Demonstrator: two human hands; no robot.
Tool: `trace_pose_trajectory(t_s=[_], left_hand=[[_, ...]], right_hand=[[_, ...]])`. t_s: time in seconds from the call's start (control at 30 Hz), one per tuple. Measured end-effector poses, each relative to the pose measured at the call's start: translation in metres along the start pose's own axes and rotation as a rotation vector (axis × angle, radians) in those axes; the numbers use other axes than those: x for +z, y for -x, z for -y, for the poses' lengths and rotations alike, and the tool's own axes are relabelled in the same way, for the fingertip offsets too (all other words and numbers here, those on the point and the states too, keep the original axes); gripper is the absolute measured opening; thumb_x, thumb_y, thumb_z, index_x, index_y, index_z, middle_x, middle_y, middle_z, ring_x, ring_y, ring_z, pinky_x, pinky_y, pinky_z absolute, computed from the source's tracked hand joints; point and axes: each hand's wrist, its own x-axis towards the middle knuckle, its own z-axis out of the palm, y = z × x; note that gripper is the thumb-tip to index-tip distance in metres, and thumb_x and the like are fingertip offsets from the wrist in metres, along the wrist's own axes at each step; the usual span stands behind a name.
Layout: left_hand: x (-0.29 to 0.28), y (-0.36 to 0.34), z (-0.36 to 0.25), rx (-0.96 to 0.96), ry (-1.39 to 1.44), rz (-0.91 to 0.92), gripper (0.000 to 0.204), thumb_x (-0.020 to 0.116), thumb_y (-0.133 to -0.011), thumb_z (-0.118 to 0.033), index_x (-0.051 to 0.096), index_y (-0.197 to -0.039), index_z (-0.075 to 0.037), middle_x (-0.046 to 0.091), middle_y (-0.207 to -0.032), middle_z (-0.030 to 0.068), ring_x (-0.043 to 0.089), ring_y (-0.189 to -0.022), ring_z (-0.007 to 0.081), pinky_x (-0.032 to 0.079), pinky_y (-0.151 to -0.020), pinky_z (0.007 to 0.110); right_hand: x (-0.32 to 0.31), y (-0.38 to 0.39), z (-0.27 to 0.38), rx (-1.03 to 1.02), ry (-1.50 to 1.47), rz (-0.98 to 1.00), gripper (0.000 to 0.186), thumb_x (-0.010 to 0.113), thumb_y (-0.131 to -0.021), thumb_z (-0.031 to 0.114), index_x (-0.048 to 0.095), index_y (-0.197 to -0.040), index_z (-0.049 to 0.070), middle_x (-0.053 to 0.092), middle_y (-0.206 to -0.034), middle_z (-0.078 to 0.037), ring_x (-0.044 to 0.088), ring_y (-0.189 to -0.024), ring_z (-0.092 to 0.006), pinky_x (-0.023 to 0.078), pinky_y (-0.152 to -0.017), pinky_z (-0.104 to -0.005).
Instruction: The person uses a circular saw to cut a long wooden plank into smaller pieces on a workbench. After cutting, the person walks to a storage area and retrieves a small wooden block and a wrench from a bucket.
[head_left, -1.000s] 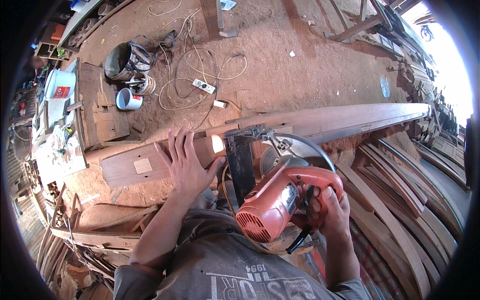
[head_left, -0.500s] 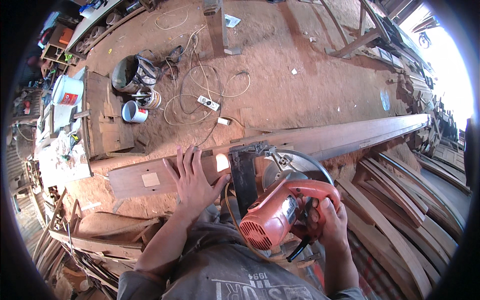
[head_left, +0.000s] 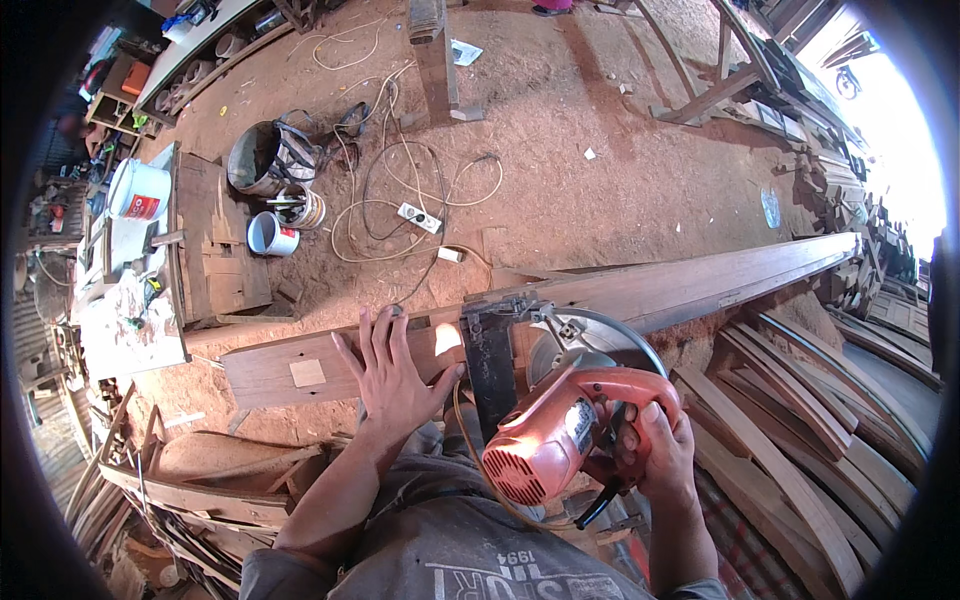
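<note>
A long brown wooden plank (head_left: 640,294) crosses in front of me from left to far right. Spread-fingered, my left hand (head_left: 394,365) lies flat on it, just left of a black metal base plate (head_left: 489,360). That plate belongs to a red circular saw (head_left: 535,440), which rests across the plank. My right hand (head_left: 655,435) is wrapped around the saw's loop handle. Beyond the motor shows the round silver blade guard (head_left: 600,338); the cutting edge is hidden. A pale rectangular patch (head_left: 307,373) sits in the plank's left part.
A white power strip (head_left: 419,217) and tangled cords lie on the dirt floor ahead. Buckets (head_left: 272,236) stand left, near a cluttered table (head_left: 120,335). Curved wooden boards (head_left: 775,470) are piled at right, with more wood at lower left. A cord (head_left: 462,425) runs beside the saw.
The view has shifted slightly. My left hand and the plank's left end appear a little farther right. A pink thing now shows at the top edge. My right hand keeps its grip.
</note>
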Motion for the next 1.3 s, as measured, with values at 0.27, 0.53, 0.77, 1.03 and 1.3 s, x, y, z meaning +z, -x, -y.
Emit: trace_pose_trajectory(t_s=[0.27,0.53,0.77,1.03,1.3], left_hand=[[-0.001,0.000,-0.001,-0.013,0.006,0.019,0.105,0.077,-0.079,-0.060,0.032,-0.151,0.001,0.034,-0.155,0.0195,0.013,-0.155,0.0439,-0.004,-0.118,0.076],[0.003,0.001,0.000,-0.004,0.000,-0.011,0.105,0.077,-0.078,-0.063,0.035,-0.149,0.001,0.035,-0.155,0.0185,0.013,-0.155,0.0431,-0.004,-0.118,0.077],[0.002,0.000,0.000,-0.008,0.015,-0.011,0.106,0.078,-0.076,-0.062,0.035,-0.149,0.001,0.036,-0.154,0.0185,0.013,-0.156,0.0433,-0.004,-0.118,0.077],[-0.001,-0.002,-0.001,-0.026,0.008,0.023,0.106,0.080,-0.075,-0.060,0.035,-0.149,0.001,0.035,-0.154,0.0186,0.012,-0.156,0.0438,-0.003,-0.118,0.077],[0.000,-0.001,0.000,-0.018,-0.005,0.033,0.107,0.078,-0.076,-0.064,0.035,-0.149,0.001,0.035,-0.155,0.0202,0.014,-0.154,0.0445,-0.002,-0.118,0.077]], right_hand=[[0.005,-0.003,0.005,0.015,-0.025,-0.003,0.036,0.067,-0.102,0.037,0.064,-0.103,0.002,0.060,-0.073,-0.001,0.055,-0.056,-0.0094,0.044,-0.047,-0.0254],[0.007,-0.008,0.008,-0.030,0.031,-0.001,0.035,0.066,-0.103,0.037,0.063,-0.104,0.002,0.060,-0.073,-0.001,0.056,-0.056,-0.0099,0.045,-0.047,-0.0259],[0.011,-0.012,0.011,-0.029,0.014,-0.014,0.034,0.064,-0.103,0.036,0.062,-0.104,0.002,0.060,-0.071,-0.002,0.056,-0.055,-0.0100,0.045,-0.047,-0.0255],[0.015,-0.015,0.016,-0.026,0.014,-0.022,0.035,0.063,-0.104,0.035,0.063,-0.105,0.000,0.060,-0.071,-0.002,0.056,-0.055,-0.0096,0.045,-0.047,-0.0253],[0.018,-0.019,0.019,-0.030,0.000,-0.027,0.036,0.064,-0.104,0.036,0.062,-0.106,0.000,0.060,-0.072,-0.002,0.056,-0.056,-0.0096,0.046,-0.049,-0.0250]])
